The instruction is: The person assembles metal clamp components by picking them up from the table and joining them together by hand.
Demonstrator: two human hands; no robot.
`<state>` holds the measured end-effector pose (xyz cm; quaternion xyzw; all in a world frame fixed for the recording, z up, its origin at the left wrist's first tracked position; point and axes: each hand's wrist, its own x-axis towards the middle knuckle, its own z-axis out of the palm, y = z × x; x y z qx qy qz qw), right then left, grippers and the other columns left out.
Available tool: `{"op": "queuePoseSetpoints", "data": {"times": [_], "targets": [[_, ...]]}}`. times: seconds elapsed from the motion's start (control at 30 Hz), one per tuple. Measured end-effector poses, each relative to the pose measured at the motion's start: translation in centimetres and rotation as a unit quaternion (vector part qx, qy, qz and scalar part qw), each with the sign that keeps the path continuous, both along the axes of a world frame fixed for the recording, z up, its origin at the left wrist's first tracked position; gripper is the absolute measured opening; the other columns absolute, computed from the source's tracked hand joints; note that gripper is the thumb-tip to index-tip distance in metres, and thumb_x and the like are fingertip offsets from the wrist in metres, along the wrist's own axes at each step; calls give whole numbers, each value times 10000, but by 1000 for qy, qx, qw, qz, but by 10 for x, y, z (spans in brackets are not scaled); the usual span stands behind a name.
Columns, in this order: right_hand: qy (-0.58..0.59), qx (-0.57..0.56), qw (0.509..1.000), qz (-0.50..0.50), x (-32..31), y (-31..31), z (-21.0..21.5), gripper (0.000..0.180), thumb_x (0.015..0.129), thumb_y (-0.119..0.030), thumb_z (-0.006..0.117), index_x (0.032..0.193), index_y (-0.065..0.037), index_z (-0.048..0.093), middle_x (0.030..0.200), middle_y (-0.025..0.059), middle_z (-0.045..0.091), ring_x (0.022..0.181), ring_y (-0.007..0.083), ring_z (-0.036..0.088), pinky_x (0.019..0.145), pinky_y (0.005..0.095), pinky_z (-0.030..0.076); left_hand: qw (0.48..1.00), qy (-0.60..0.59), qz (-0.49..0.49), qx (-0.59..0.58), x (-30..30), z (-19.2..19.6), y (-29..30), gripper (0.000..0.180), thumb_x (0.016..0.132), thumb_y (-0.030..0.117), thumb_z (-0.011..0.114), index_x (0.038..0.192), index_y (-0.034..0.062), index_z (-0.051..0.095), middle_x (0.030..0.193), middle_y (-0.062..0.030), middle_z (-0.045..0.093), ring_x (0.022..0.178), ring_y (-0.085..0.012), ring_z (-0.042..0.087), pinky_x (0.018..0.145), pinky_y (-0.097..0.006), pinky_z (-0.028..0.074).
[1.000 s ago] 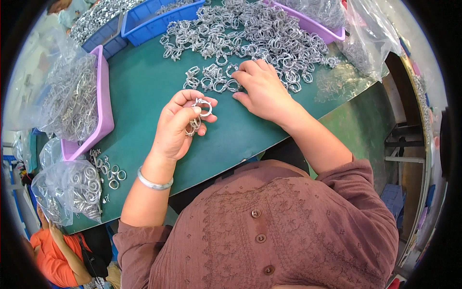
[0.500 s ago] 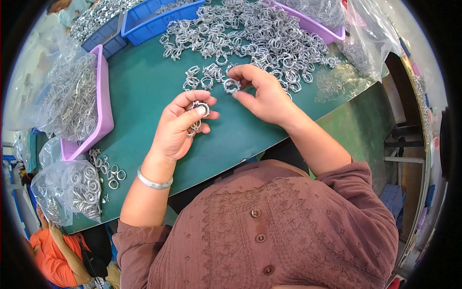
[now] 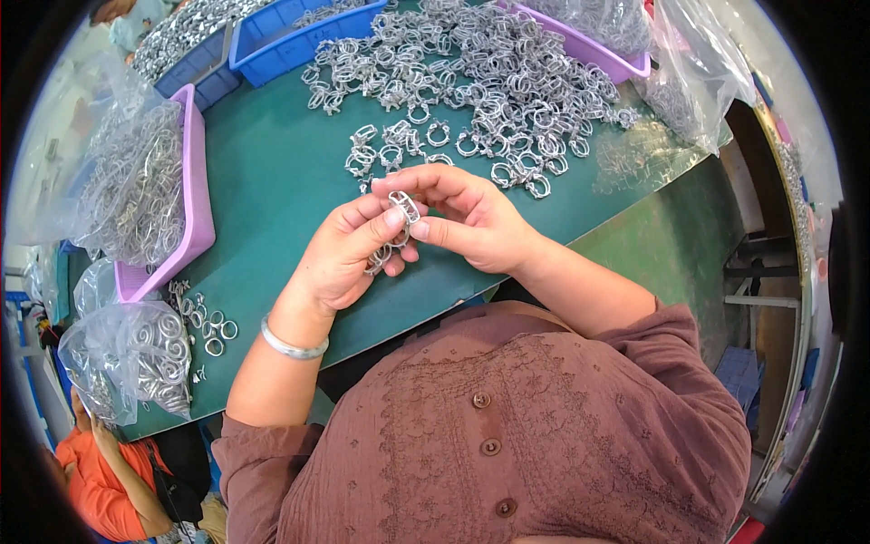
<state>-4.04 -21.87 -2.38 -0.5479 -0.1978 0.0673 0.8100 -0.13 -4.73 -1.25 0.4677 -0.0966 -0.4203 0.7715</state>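
My left hand is closed around a few silver metal rings, its thumb pressing on them. My right hand meets it from the right, with thumb and fingers curled about a silver ring at the left fingertips. How the rings sit inside the palm is hidden by the fingers. Just beyond both hands, several loose rings lie on the green tabletop. Behind these spreads a large heap of similar silver rings.
At the left stands a purple bin with bagged metal pieces. Nearer, a clear bag of spiral metal parts lies beside loose rings. Blue bins and another purple bin line the back. A person in orange sits lower left.
My right hand has moved left and nearer, from the loose rings to my left hand, bringing a ring. My left hand has shifted slightly right.
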Motion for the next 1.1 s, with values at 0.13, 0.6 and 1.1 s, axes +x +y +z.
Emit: {"op": "queuePoseSetpoints", "data": {"times": [0.13,0.6,1.1], "targets": [[-176,-165,959,-146,5,-3,-3,414,773,-21,598,1170,-40,482,1007,66,567,835,114,546,709,243,457,998,-33,32,38,3,-2,2,144,833,183,594,900,56,600,723,10,576,632,-80,542,507,-179,400],[-50,-200,971,-125,-6,-13,0,349,787,-18,611,1121,12,513,913,31,571,817,90,522,740,241,446,992,-87,46,78,5,-5,1,265,892,289,485,831,49,578,758,-25,575,624,-98,532,527,-210,409],[-71,-189,967,-158,-6,-13,-3,305,772,-29,618,1067,11,550,865,46,611,775,88,566,690,229,464,992,-88,44,75,6,-8,1,257,890,253,481,959,26,579,796,-31,595,619,-93,546,501,-194,413]]}}
